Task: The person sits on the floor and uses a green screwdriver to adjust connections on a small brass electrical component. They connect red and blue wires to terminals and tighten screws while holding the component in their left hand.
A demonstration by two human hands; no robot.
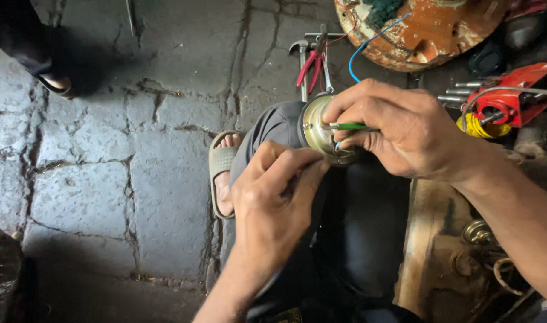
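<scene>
A round metal motor part (316,128) rests on my knee, its brass-coloured face turned toward me. My right hand (399,128) wraps over its right side and pinches a green wire (348,126) against it. My left hand (276,203) sits just below and left of the part, fingers curled tight around something thin and dark that I cannot make out. A blue wire (360,54) runs from behind my right hand up toward a rusty round housing (423,30).
Pliers with red handles (312,63) and a hammer (302,66) lie on the cracked stone floor beyond my knee. A red tool with yellow wire (500,104) sits at the right. My sandalled foot (222,173) rests below. Another person's foot (55,84) stands at upper left.
</scene>
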